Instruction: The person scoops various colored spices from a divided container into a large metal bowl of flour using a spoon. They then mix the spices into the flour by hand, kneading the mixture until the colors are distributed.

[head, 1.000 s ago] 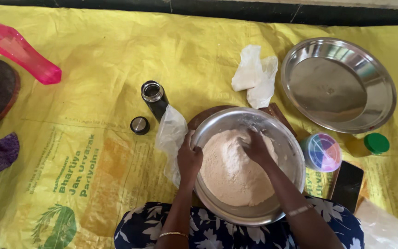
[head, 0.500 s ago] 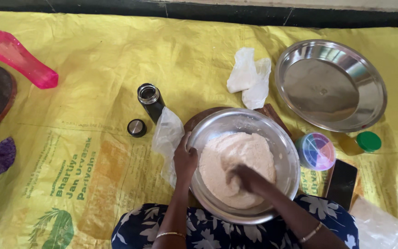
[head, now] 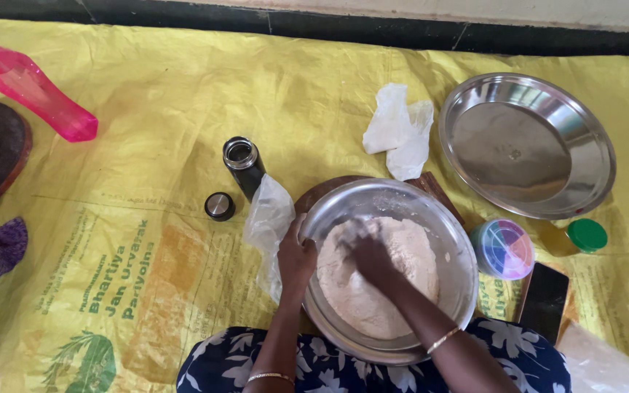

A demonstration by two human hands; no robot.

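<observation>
Steel mixing bowl (head: 460, 291): round, polished, deep-walled, sitting on a dark round wooden board (head: 322, 195) on the yellow printed floor sheet (head: 147, 218), just in front of the seated person's lap. Stiff and smooth; likely to slide or spin unless braced at the rim. Contents: pale flour (head: 362, 291), loose and powdery, soft, piled in a mound that yields to pressure and clings to skin.

Left hand (head: 296, 255): clasped on the bowl's near-left rim, thumb over the edge. Right hand (head: 373, 256): pressed into the flour, motion-blurred; whether the fingers are curled or spread cannot be told.

Adjacent items:
- 1 thin clear plastic bag (head: 271, 218), crumpled, touching the bowl's left side.
- 1 black flask (head: 243, 164), open, with its cap (head: 220, 206) just beside.
- 2 white crumpled bags (head: 400, 135), beyond the bowl.
- 1 wide steel plate (head: 525, 145), shallow, glossy, upper right.
- 1 round multicolour lidded container (head: 505, 249), right of the bowl.
- 1 green-capped bottle (head: 584, 235).
- 1 pink plastic bottle (head: 34, 91), lying far left.
</observation>
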